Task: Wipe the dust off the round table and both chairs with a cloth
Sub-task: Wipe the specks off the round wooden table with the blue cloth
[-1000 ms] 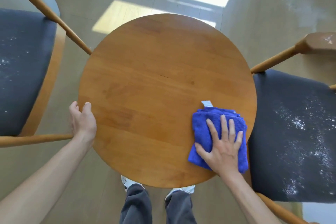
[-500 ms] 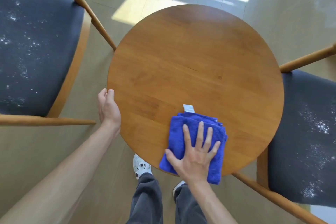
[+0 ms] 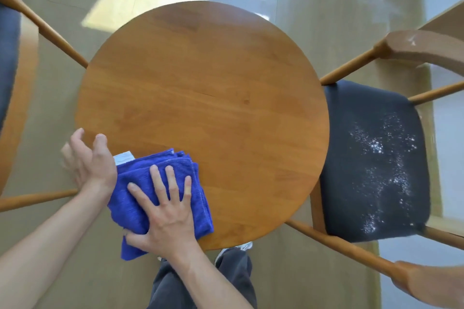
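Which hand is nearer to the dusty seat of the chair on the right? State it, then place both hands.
Right. The right hand presses flat on the blue cloth at the table's near-left edge; the dusty seat lies beyond the table. The left hand, open at the table's left rim, is farther.

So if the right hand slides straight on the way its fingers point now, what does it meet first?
Nothing solid, it seems. The right hand lies flat on the blue cloth, fingers pointing up and slightly right across the round table. Past the cloth's far edge only bare wood shows, up to the far rim.
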The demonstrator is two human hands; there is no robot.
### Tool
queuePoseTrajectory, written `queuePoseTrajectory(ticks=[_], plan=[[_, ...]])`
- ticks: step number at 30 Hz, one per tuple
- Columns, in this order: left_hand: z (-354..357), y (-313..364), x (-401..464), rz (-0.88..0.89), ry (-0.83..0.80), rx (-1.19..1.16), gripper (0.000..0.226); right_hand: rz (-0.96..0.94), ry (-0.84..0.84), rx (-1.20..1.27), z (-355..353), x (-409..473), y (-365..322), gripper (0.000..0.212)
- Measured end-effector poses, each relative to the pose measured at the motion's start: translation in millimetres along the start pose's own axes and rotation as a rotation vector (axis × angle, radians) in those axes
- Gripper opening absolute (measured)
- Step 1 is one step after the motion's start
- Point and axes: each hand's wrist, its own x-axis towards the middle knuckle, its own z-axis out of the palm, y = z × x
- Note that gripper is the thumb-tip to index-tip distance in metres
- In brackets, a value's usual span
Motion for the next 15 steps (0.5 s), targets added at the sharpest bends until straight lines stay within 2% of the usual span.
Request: queuePoseTrajectory(ticks=[4, 8, 12, 15], plan=[[3.8, 9.8, 3.9, 0.065, -0.025, 0.100, 0.060, 0.047, 0.114, 0.012, -13.0, -4.9, 32.9, 0.078], [6.0, 13.6, 3.7, 0.251, -0.065, 0.208, 0.065, 0.187, 0.180, -0.078, -47.0, -14.6, 97.4, 0.077], [11.4, 29.1, -4.4, 0.339, -0.138, 0.267, 0.064, 0.433, 0.170, -0.199, -85.4, -23.7, 160.9, 0.081], [12.6, 36.0, -8.7, 0.396, -0.209, 0.314, 0.053, 0.713, 0.143, -0.202, -103.3, -20.6, 189.7, 0.089]])
